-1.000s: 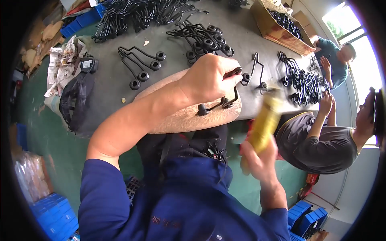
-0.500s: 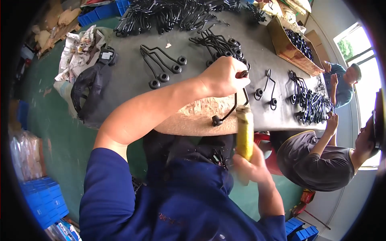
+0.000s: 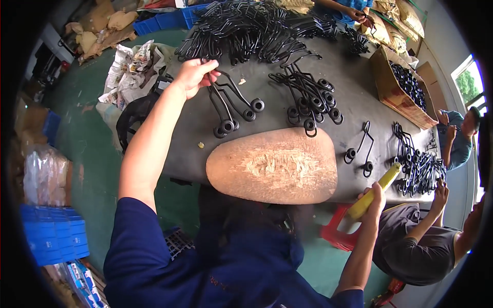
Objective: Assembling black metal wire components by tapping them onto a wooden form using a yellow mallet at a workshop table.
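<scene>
At nine o'clock of the wooden block [image 3: 272, 165], left hand [image 3: 192, 77] now stretched out to the far side of the table [image 3: 354, 97], fingers pinched around the thin stem ends of black wire parts [image 3: 233, 105]. Half a second ago same hand planted on the block, clamped on a single part there; block now bare, that part gone from it. Reads as one piece finished and a fresh one being fetched from the loose stock. Parts in the grip lying flat on the table, coiled eyes pointing toward the block, just short of its ten o'clock edge.

Materials, left to right. Crumpled paper and rags [image 3: 131, 66] heaped off the table's nine o'clock side. Wire parts: dark, matt, bent rod with a tight round coil at each end. Block: rounded, teardrop outline, pale brown, worn and scuffed lighter in the middle. Table top dark grey, smooth, dull. Second cluster of parts [image 3: 308, 100] at twelve o'clock of the block, a large tangled pile [image 3: 246, 28] beyond it. One separate part [image 3: 359, 149] at three o'clock of the block. Cardboard box [image 3: 398, 87] of like pieces at two o'clock.

Right hand [image 3: 374, 197] at four o'clock, closed in a fist around a yellow handle [image 3: 374, 191], tool raised off the table edge; working end not discernible. Another person's hands at the heap [image 3: 418, 167] further right.
</scene>
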